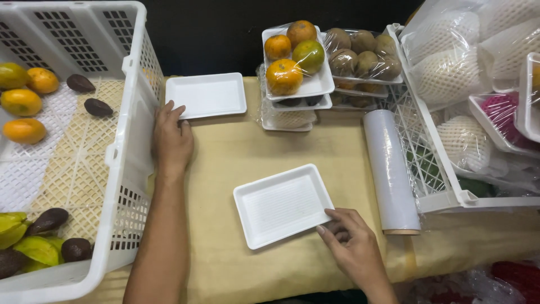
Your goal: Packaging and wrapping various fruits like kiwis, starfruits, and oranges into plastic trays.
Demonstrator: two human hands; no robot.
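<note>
The big white crate (121, 146) fills the left side, its floor scattered with orange-yellow citrus (22, 101), dark avocados (90, 95) and some green fruit in the near corner. A second white crate (433, 169) on the right holds fruit in white foam netting (467, 143) under loose plastic. Between them runs the tan-covered table (264, 146).

Next in size, the roll of clear wrap (391, 171) lies along the right crate's wall. At the back stand the finished packs: a wrapped tray of 4 citrus (295, 56) stacked on others, and a wrapped tray of brown fruit (363, 53) beside it. A spare empty foam tray (207, 94) sits near the back, just right of the left crate.

The empty white foam tray (281, 204) in the middle of the table is the piece in hand. The right hand (351, 242) touches its near right corner with curled fingertips, pinching or steadying the edge; whether the thumb is under the rim cannot be told. The left hand (171, 138) lies flat and open against the left crate's side wall, holding nothing.

By my reading, this is the tray-placing step, with nothing loaded yet. The next move likely calls for the left hand to reach over the crate wall for fruit while the right keeps the light tray from sliding.
</note>
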